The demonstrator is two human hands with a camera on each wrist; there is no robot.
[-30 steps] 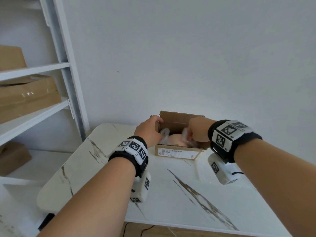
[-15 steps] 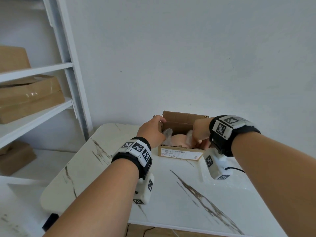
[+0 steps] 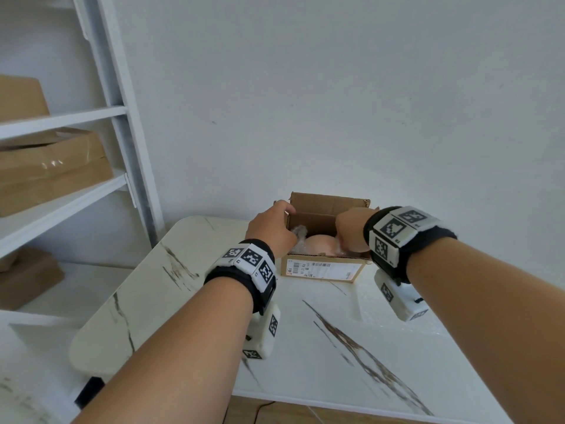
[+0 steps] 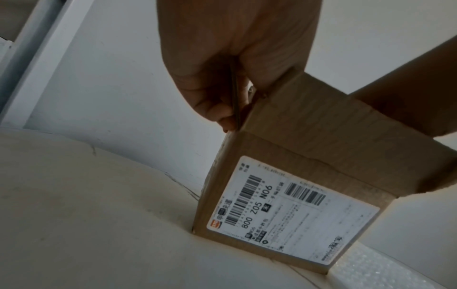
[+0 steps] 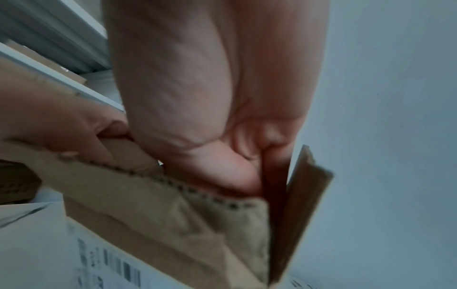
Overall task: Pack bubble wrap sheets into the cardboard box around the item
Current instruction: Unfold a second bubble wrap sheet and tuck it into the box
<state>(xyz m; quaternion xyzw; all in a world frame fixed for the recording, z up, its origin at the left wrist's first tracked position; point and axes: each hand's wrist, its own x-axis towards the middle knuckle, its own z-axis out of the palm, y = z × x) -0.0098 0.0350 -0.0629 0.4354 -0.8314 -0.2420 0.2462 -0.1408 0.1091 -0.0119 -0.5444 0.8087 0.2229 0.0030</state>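
A small open cardboard box (image 3: 321,268) with a shipping label stands at the far side of the marble table (image 3: 189,301). Inside lie a round peach-coloured item (image 3: 318,244) and crumpled bubble wrap (image 3: 299,231). My left hand (image 3: 282,217) pinches the box's left flap, thumb outside and fingers inside, as the left wrist view shows (image 4: 232,109). My right hand (image 3: 348,240) reaches down into the box's right side, against the right flap (image 5: 304,195). Its fingertips are hidden in the box.
A flat bubble wrap sheet (image 3: 370,304) lies on the table right of the box; it shows too in the left wrist view (image 4: 371,273). White shelves (image 3: 61,197) with brown cartons (image 3: 52,166) stand at the left. A white wall is close behind the box.
My right hand has gone deeper into the right side of the box, beside the item. My left hand keeps its hold on the left flap.
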